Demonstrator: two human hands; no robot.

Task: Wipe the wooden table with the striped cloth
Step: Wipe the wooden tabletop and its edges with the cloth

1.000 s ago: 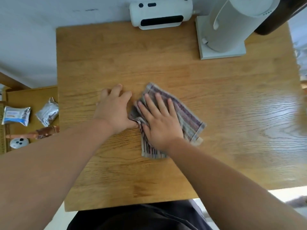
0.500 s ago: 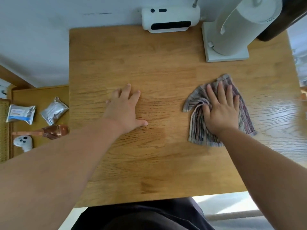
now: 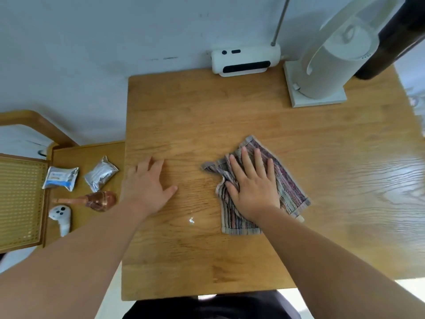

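The striped cloth (image 3: pixel 289 187) lies bunched on the wooden table (image 3: pixel 207 116), a little right of the middle. My right hand (image 3: pixel 253 187) presses flat on the cloth with its fingers spread and straight. My left hand (image 3: pixel 147 185) rests palm down on the bare wood near the table's left edge, fingers straight, apart from the cloth. A small wet spot (image 3: pixel 191 220) glints on the wood between my two forearms.
A white device (image 3: pixel 246 61) stands at the table's back edge and a white appliance on a square base (image 3: pixel 322 88) at the back right. A lower side table (image 3: pixel 69 153) on the left carries two foil packets, a brown object and a white controller (image 3: pixel 61 217).
My right hand swept the cloth from beside my left hand out to the right, then back leftward a little. My left hand stayed flat on the wood.
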